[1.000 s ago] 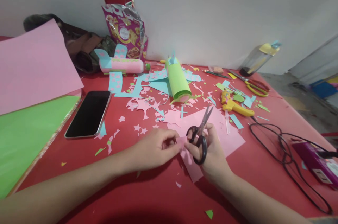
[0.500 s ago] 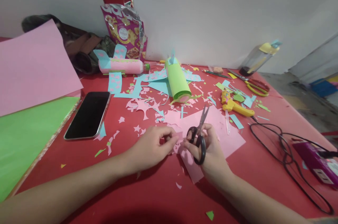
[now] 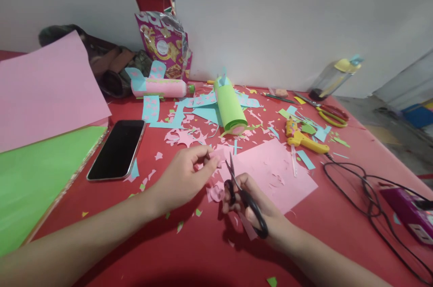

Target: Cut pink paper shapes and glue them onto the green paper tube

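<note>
My left hand (image 3: 185, 170) pinches a small piece of pink paper (image 3: 219, 155) between thumb and fingers. Black-handled scissors (image 3: 248, 201) are in my right hand (image 3: 260, 203), fingers through the loops. Their blades are slightly apart and point up toward the pink piece. Below the blades a curled pink scrap (image 3: 216, 192) lies on the red table. Under and beyond my right hand is a large pink sheet (image 3: 270, 165) with small offcuts on it. A green paper tube (image 3: 230, 104) with blue wings lies past my hands.
A phone (image 3: 117, 149) lies left, beside green sheets (image 3: 43, 188) and a pink sheet (image 3: 50, 88). A pink-wrapped bottle (image 3: 162, 87) and a snack bag (image 3: 165, 46) are behind. At right are a yellow glue gun (image 3: 306, 140), its cord (image 3: 363, 197) and pliers (image 3: 331, 115).
My left hand has lifted the pink piece slightly up and left. The scissors have swung from pointing up and right to pointing up and left, toward that piece.
</note>
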A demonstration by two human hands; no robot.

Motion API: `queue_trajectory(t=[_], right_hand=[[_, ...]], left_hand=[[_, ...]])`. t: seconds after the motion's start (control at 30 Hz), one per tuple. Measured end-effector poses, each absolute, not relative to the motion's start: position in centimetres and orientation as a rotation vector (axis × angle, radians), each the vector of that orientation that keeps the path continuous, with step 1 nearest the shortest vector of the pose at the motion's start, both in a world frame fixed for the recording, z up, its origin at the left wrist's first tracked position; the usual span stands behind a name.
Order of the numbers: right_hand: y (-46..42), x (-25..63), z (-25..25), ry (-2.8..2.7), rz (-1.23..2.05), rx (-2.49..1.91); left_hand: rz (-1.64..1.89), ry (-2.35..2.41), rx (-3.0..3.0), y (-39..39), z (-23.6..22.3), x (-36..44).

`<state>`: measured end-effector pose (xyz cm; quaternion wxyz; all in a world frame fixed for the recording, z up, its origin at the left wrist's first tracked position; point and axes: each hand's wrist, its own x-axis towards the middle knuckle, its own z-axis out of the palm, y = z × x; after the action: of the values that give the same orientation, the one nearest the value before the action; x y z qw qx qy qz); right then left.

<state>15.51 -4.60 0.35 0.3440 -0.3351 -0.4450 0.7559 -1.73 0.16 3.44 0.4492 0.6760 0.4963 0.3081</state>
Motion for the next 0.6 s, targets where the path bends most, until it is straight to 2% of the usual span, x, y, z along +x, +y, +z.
queue_trajectory(t=[0.6], right_hand=[[-4.65,15.78,0.29,-1.202,2.046,-0.764]], left_hand=[[0.598,1.133,1.820,0.23,3.80,-1.74]])
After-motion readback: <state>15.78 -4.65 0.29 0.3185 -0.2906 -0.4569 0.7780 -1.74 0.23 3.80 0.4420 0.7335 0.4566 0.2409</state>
